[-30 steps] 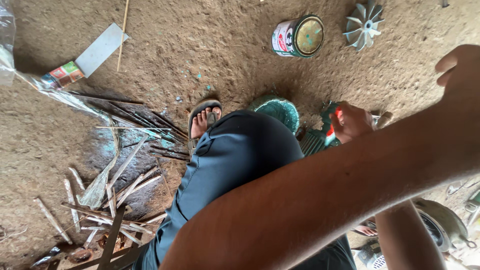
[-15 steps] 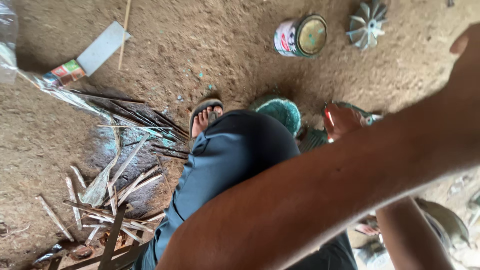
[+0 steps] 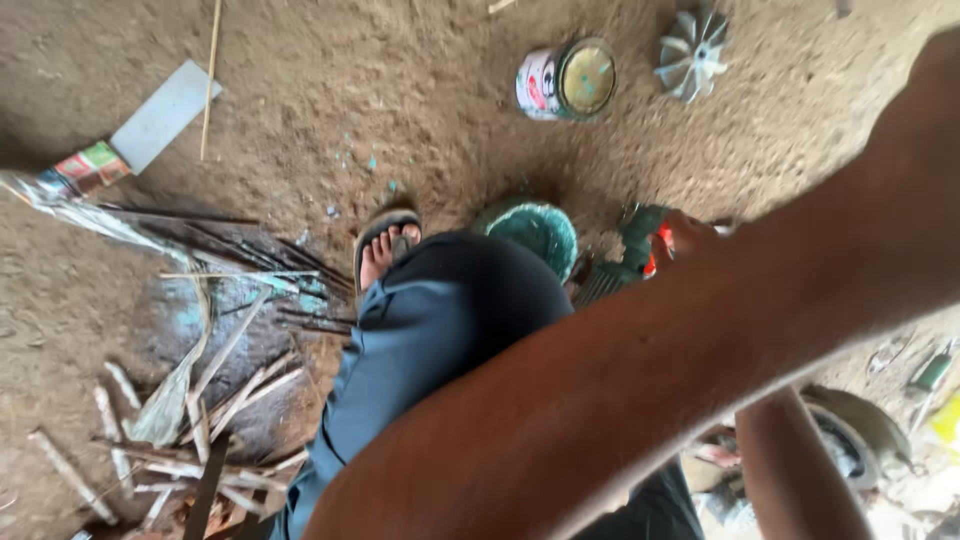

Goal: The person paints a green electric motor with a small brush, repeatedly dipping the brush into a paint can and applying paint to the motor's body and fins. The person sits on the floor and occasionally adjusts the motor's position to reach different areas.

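Note:
My left forearm [image 3: 620, 380] crosses the view from bottom centre to the upper right, and its hand is cut off by the right edge. My right hand [image 3: 688, 240] shows just above that forearm, its fingers closed around a green and red tool [image 3: 640, 232] on the dirt floor. The tool lies right beside a round green bowl [image 3: 535, 230]. My knee in blue-grey trousers [image 3: 440, 320] and my sandalled foot [image 3: 385, 245] are to the left of the bowl.
A tin can [image 3: 565, 80] lies on its side at the top, with a grey metal fan wheel [image 3: 692, 52] next to it. Split sticks and thin rods [image 3: 220, 380] are piled at the left. A flat grey strip [image 3: 160, 115] lies upper left. Round metal parts [image 3: 850, 430] sit lower right.
My left arm has swung further right, and its fingers have left the frame. My right hand has stayed on the green and red tool.

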Demonstrator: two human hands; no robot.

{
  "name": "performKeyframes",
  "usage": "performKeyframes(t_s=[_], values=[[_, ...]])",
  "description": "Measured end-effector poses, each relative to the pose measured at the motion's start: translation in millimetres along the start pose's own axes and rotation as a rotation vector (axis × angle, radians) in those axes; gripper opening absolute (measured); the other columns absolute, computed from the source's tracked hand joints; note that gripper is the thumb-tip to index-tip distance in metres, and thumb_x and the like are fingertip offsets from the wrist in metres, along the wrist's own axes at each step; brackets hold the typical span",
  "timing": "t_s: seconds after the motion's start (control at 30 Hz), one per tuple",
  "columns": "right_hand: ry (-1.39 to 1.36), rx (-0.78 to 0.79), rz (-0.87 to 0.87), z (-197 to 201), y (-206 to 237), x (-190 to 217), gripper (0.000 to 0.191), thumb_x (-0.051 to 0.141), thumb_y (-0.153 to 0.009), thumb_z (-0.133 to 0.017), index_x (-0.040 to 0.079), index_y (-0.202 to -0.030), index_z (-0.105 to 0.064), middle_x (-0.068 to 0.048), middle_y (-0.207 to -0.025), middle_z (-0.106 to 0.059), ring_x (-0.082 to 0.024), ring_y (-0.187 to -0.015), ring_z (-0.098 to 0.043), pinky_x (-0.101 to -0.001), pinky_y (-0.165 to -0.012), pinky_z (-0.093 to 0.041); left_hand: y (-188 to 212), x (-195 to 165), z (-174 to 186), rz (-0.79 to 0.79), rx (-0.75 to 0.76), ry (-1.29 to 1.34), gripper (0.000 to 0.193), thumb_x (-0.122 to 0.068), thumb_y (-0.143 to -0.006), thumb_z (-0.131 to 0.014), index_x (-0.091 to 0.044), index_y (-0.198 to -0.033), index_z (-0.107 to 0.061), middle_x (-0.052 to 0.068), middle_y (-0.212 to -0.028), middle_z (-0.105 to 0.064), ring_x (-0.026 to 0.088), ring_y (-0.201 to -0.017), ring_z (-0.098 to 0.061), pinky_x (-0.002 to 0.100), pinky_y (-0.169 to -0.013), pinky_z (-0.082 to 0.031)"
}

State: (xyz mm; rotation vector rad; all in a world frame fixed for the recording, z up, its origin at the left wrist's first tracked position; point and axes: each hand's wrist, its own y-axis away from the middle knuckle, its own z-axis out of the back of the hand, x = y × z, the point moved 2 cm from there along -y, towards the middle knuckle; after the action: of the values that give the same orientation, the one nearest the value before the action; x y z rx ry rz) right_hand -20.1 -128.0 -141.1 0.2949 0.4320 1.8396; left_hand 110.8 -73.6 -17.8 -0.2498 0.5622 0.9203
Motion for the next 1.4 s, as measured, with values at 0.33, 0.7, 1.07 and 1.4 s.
performKeyframes(t_s=[0.33, 0.7, 1.07, 1.4], values=[[-0.055, -0.069, -0.087, 5.9, 18.9, -1.3, 0.019, 0.024, -0.105, -0.065, 0.005, -0.105, -0.061, -0.013, -0.093, -0.072, -0.028, -0.078, -0.069, -0.0428, -0.071, -0.054, 1.5, -7.2, 2.6, 0.004, -0.033, 0.049, 0.031, -0.038, -0.087, -0.065, -0.019, -0.112, -0.069, 0.002, -0.086, -0.075, 0.015, -0.078, -0.073, 0.036, -0.071, -0.059], [-0.246, -0.164, -0.091, -43.3, 49.9, -108.6, 0.013, 0.015, -0.102, -0.067, 0.005, -0.108, -0.063, -0.009, -0.090, -0.069, -0.017, -0.072, -0.066, -0.0303, -0.063, -0.057, 9.6, 2.3, 4.9, 0.039, -0.266, 0.242, 0.028, -0.032, -0.091, -0.064, -0.016, -0.113, -0.067, 0.003, -0.080, -0.075, 0.014, -0.071, -0.073, 0.034, -0.064, -0.060], [-0.576, -0.512, -0.002, -41.3, 110.4, -72.6, 0.011, 0.006, -0.099, -0.065, 0.001, -0.109, -0.065, -0.011, -0.086, -0.072, -0.016, -0.074, -0.071, -0.0268, -0.059, -0.062, 32.0, -5.9, 16.6, -0.073, -0.332, 0.686, 0.030, -0.023, -0.097, -0.061, -0.012, -0.124, -0.062, 0.003, -0.073, -0.075, 0.013, -0.062, -0.073, 0.029, -0.056, -0.059], [-0.463, -0.448, -0.387, -66.6, 199.1, -34.0, 0.011, 0.008, -0.107, -0.059, -0.001, -0.103, -0.064, -0.015, -0.086, -0.073, -0.010, -0.046, -0.059, -0.0255, -0.032, -0.039, 69.7, -0.2, 33.2, -0.063, -0.245, 0.387, 0.055, 0.008, -0.083, -0.064, 0.008, -0.135, -0.048, 0.017, -0.082, -0.065, 0.011, -0.053, -0.066, 0.022, -0.039, -0.049]])
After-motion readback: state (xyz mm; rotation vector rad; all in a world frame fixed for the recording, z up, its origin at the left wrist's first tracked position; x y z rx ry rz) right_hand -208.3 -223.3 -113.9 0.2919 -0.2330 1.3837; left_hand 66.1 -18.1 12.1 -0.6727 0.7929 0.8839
